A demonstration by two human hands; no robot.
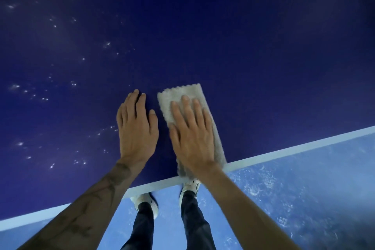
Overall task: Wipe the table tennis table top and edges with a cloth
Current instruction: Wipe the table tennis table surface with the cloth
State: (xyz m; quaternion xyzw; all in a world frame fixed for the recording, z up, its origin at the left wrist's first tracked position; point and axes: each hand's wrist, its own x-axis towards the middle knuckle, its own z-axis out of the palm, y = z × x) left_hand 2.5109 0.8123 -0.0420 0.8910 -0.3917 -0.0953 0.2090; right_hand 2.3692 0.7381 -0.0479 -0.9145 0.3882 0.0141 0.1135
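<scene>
The fingers [187, 105] of the right hand [191, 138] lie flat and slightly spread, pressing down on a grey cloth [182, 95]; they pinch nothing, and the thumb rests along the cloth's left edge. The cloth is folded into a long strip that reaches just beyond the fingertips, where its scalloped end shows. Under the palm and wrist it runs back to the near edge of the table, and its lower end drapes over the white edge line [284, 151] there.

Just to the left of those fingers, not touching the cloth, the left hand [138, 132] rests palm down on the bare surface. Its fingers [132, 100] are held close together and extended, with the thumb set a little apart toward the cloth.

Both hands sit on the dark blue table tennis table [223, 36], which stretches well beyond the fingertips. To the left of the left hand, pale specks [20, 144] are scattered over the top; whether they are dust or droplets cannot be told. The surface ahead of and to the right of the cloth looks evenly dark.

Behind the wrists, past the white line, a lighter blue floor [304, 189] lies below. Two pale shoes [146, 203] and dark trouser legs [192, 219] stand there between the forearms.
</scene>
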